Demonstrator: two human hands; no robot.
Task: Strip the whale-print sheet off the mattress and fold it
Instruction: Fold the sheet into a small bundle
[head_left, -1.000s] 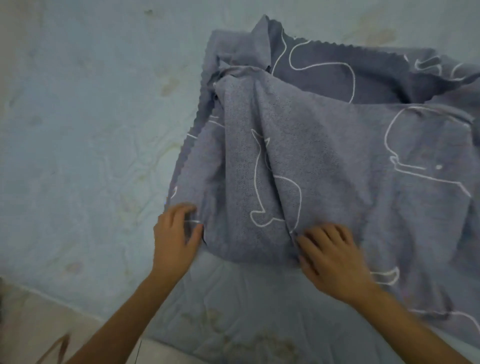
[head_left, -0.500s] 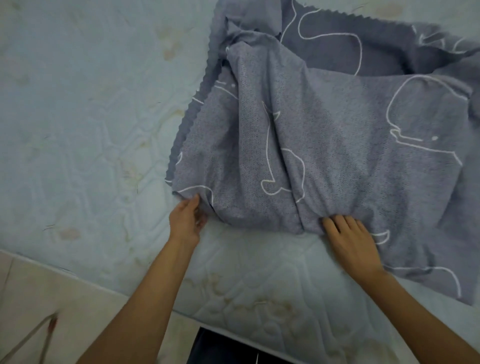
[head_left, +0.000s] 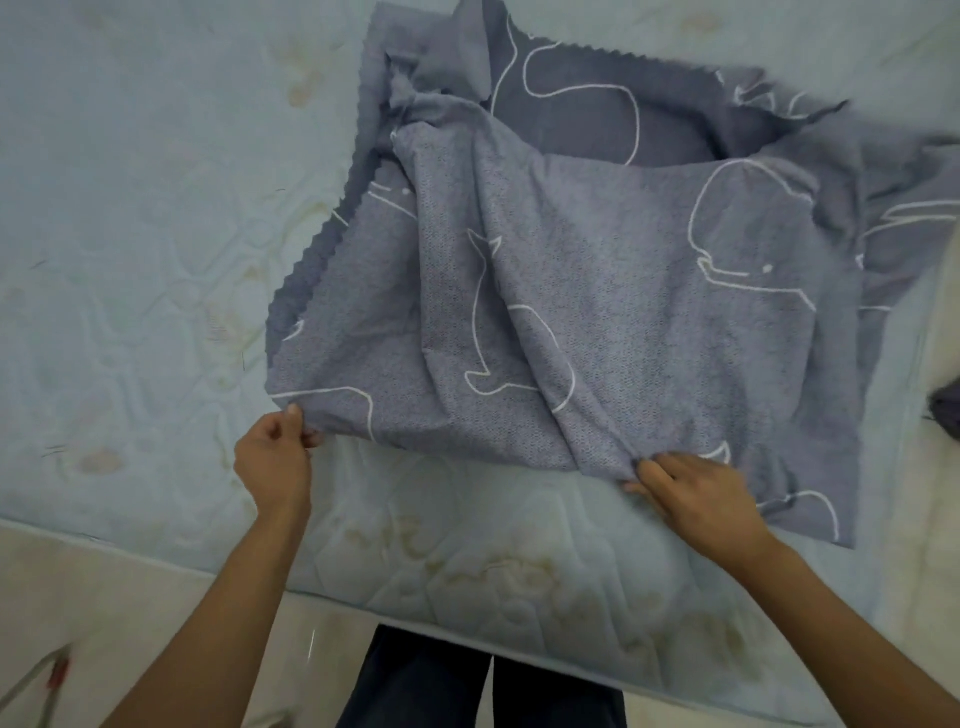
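To flatten whale sheet for next fold, prob., pinching its corner w/ left hand, near edge w/ right hand.

1. Whale-print sheet, pinched in left grip and right grip: matt woven cloth, fine-grained, creased.
2. Mattress, under both grips: quilted cloth, puckered, stained.
3. Floor, behind the grips: smooth, slightly glossy.

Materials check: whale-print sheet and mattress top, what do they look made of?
whale-print sheet: thin woven cloth, probably cotton or a blend, matte; it drapes in soft folds and has a zigzag-cut edge.
mattress: quilted textile cover with a faint sheen; the stitched pattern puckers the surface, which has yellowish stains.
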